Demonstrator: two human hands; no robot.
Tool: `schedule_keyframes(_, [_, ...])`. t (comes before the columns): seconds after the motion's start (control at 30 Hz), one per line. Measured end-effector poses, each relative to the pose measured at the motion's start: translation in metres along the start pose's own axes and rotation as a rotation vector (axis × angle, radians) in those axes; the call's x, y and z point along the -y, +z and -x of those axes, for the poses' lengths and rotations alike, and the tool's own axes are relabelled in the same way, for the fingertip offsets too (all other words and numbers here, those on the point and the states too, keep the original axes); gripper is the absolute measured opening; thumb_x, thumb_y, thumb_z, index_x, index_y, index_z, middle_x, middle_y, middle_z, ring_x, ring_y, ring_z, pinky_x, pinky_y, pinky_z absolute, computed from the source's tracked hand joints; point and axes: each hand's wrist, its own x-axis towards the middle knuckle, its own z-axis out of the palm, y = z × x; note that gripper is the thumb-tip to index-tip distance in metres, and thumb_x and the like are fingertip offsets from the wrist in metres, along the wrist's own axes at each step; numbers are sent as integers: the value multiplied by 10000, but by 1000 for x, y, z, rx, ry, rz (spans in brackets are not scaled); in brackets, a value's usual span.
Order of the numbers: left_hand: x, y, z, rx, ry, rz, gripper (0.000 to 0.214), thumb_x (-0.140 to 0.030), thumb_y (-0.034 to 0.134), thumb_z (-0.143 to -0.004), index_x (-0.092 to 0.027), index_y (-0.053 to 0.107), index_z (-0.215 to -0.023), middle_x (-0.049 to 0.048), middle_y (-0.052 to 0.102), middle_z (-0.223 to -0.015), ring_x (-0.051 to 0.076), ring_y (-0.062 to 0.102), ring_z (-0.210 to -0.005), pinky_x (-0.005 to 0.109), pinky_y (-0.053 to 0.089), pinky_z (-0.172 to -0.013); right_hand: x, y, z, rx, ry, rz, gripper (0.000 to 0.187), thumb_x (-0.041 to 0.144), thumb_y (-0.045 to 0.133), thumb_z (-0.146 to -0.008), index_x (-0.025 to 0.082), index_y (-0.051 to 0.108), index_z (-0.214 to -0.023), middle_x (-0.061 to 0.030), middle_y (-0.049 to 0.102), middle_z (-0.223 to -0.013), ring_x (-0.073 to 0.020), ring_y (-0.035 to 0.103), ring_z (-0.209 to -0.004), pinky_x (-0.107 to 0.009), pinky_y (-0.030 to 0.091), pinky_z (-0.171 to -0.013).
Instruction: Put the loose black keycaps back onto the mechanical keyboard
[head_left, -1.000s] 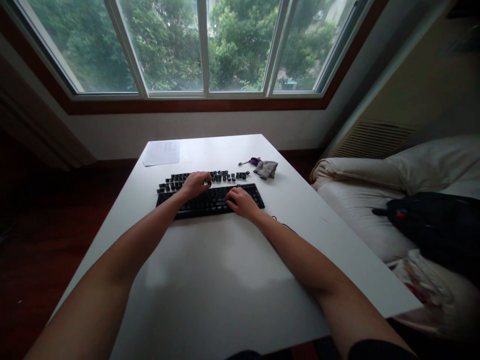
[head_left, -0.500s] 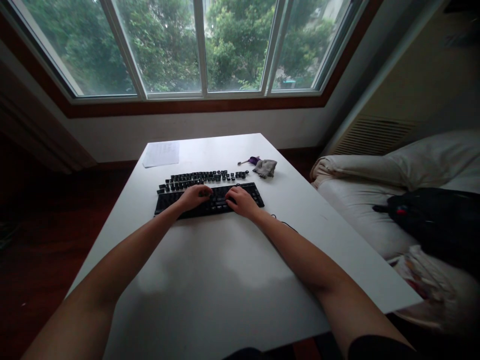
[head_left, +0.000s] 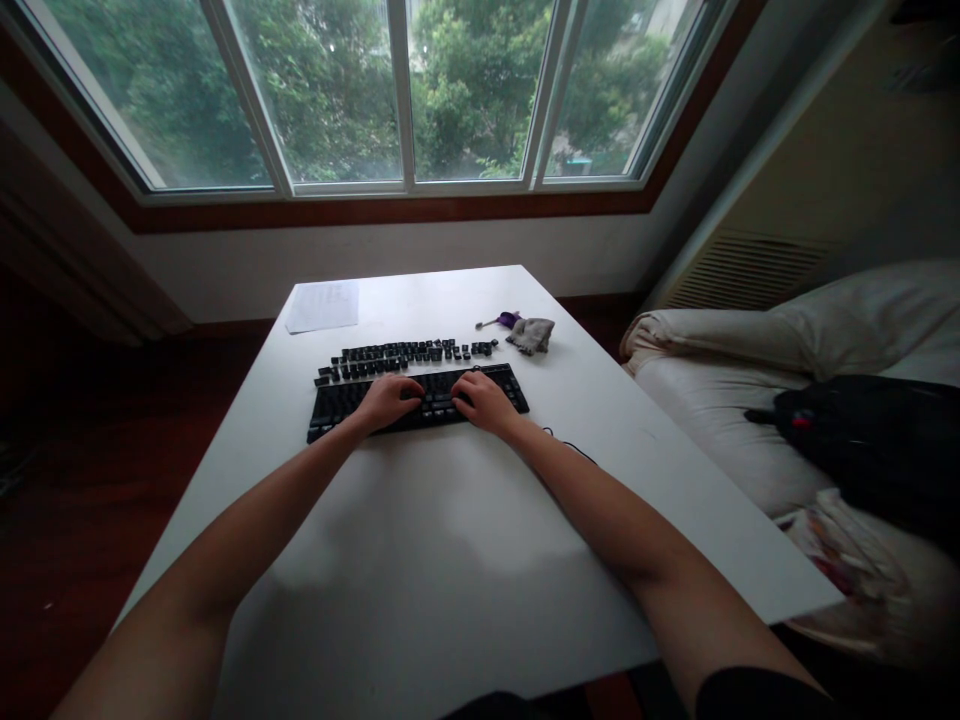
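Observation:
A black keyboard [head_left: 491, 378] lies across the white table, slightly tilted in view. Over its middle is my left hand [head_left: 386, 402], its thumb and forefinger curled toward each other near the keys. Whatever these fingertips hold is too small and dark to make out. My right hand [head_left: 482, 401] rests on the right half of the keyboard, thumb apart from the fingers, with nothing visible in it. Just behind the keyboard, loose black keycaps [head_left: 401, 350] are laid out in uneven rows.
A sheet of paper [head_left: 324, 306] lies at the table's far left corner. Right of the keycaps are a grey cloth [head_left: 531, 336] and a purple-handled brush or tool [head_left: 508, 319]. A cable [head_left: 577, 452] runs beside my right forearm. A sofa [head_left: 705, 400] with a dark bag [head_left: 870, 440] stands to the right.
My left hand has shifted down slightly toward the keyboard's near edge. My right hand stays where it was.

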Motion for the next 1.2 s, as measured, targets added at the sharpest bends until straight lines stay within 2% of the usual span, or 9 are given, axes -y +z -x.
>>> schedule_keyframes(0.27, [-6,4,4,-56,-51,-39,143,-256,710,-807,-250,773,-935,22,754,-952,218,672,-895,357,516,-856,1,0,0,-11,-11,8,73,197,652,-903,231,668,-965,-68,648,-1041,-240,547,-1015,-393,445,-927])
schedule_keyframes(0.5, [-12,7,5,-48,-129,-11,147,-223,690,-790,-234,753,-922,18,741,-925,211,661,-867,328,509,-776,2,0,0,-14,-6,2,76,194,647,-903,230,669,-966,-68,650,-1036,-241,550,-1018,-394,447,-926])
schedule_keyframes(0.63, [-21,12,17,-121,-91,-69,189,-275,679,-841,-245,742,-1016,39,730,-1029,246,641,-989,382,497,-904,2,0,0,-9,-7,5,73,201,646,-907,231,667,-970,-67,649,-1045,-241,551,-1027,-394,445,-933])
schedule_keyframes(0.8, [-35,15,41,-198,-19,-264,450,-354,626,-920,-229,604,-1352,116,663,-1269,329,569,-1194,488,436,-1028,0,3,1,-15,-7,5,82,196,650,-903,230,670,-975,-70,650,-1047,-243,550,-1036,-395,442,-944])
schedule_keyframes(1.03, [-44,24,58,-120,123,-397,556,-430,494,-997,-189,475,-1498,116,479,-1552,313,405,-1445,502,309,-1202,-2,4,1,-15,-17,20,63,213,647,-906,215,666,-966,-69,648,-1033,-238,552,-1016,-387,443,-941])
schedule_keyframes(1.2, [-52,32,65,-73,88,-444,646,-491,441,-1010,-172,377,-1568,125,392,-1608,307,340,-1501,517,232,-1247,-2,5,1,-22,-11,23,67,221,639,-912,219,670,-972,-71,648,-1037,-238,551,-1019,-384,440,-941])
